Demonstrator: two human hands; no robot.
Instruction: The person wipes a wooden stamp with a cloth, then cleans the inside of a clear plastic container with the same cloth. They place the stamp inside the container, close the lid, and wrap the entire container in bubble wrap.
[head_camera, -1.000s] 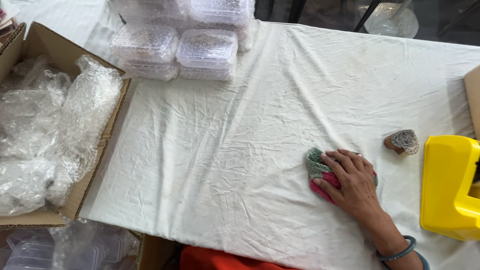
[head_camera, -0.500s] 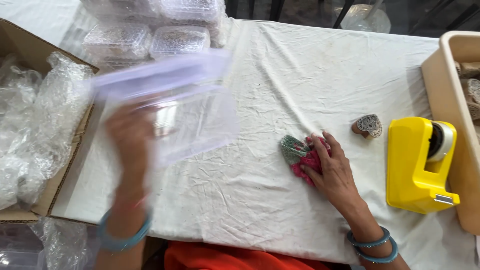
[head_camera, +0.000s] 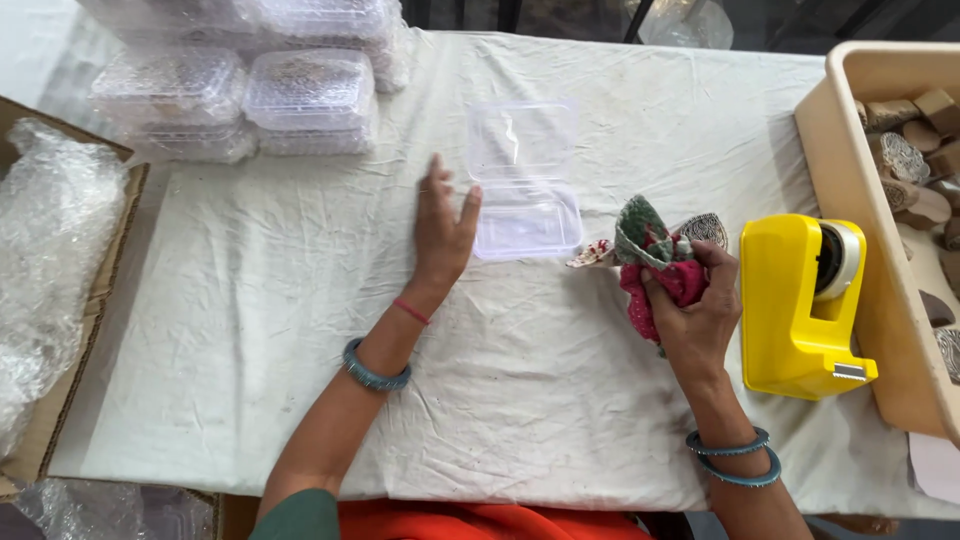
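Observation:
An open clear plastic hinged box (head_camera: 524, 180) lies on the white cloth (head_camera: 300, 300), lid flipped back toward the far side. My left hand (head_camera: 441, 225) rests flat on the cloth, fingers spread, thumb touching the box's left edge. My right hand (head_camera: 695, 310) is closed around a bunched red and green patterned fabric piece (head_camera: 650, 250), lifted off the cloth. A small carved wooden block (head_camera: 706, 228) sits just behind that hand.
A yellow tape dispenser (head_camera: 795, 300) stands right of my right hand. A beige tray (head_camera: 850, 200) with several carved wooden blocks is at the far right. Stacked clear filled boxes (head_camera: 260, 90) sit at the back left. A carton with bubble wrap (head_camera: 50, 260) is at left.
My left hand set the clear box down open on the cloth and now lies flat beside it. My right hand gathered the fabric piece and lifted it.

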